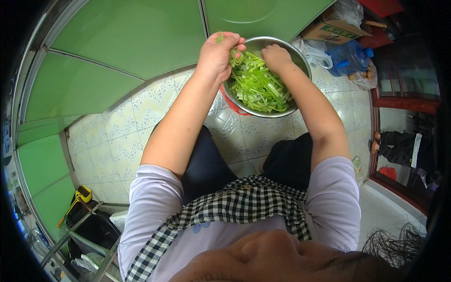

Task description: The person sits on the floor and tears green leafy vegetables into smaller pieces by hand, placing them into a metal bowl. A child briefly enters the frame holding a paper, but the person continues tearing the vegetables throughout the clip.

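Note:
A round stainless steel bowl holds a heap of cut green stalks that look like celery, in short pale and bright green pieces. At the bowl's left rim my left hand is closed on a clump of thin, stringy green fibres. Some fibres hang below its fingers, over the stalks. My right hand reaches inside the bowl at the far right, close above the stalks. Its fingers curl down with the tips hidden, so whether they pinch a piece cannot be seen.
Something red shows under the bowl on the tiled floor. Green cabinet doors stand ahead and left. To the right are a cardboard box, a blue water jug and a wooden-framed cabinet. A black bin sits lower left.

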A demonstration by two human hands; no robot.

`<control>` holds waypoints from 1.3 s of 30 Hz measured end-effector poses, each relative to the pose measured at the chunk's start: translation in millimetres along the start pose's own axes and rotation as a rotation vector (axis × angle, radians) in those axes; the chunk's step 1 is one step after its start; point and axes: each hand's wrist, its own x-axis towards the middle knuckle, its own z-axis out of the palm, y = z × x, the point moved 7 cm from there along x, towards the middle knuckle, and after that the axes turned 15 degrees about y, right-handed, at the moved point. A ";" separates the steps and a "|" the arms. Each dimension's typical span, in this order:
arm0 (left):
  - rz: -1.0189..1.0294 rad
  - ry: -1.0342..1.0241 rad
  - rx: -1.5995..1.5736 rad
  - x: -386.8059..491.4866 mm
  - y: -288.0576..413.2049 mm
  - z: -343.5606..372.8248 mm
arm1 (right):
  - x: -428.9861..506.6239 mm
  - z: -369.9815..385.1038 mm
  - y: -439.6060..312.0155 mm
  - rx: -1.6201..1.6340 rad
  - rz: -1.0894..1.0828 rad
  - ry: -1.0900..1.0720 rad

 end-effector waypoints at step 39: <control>0.710 -0.510 1.057 -47.4 -36.2 48.8 | -102.6 -124.9 11.6 1.455 0.528 0.326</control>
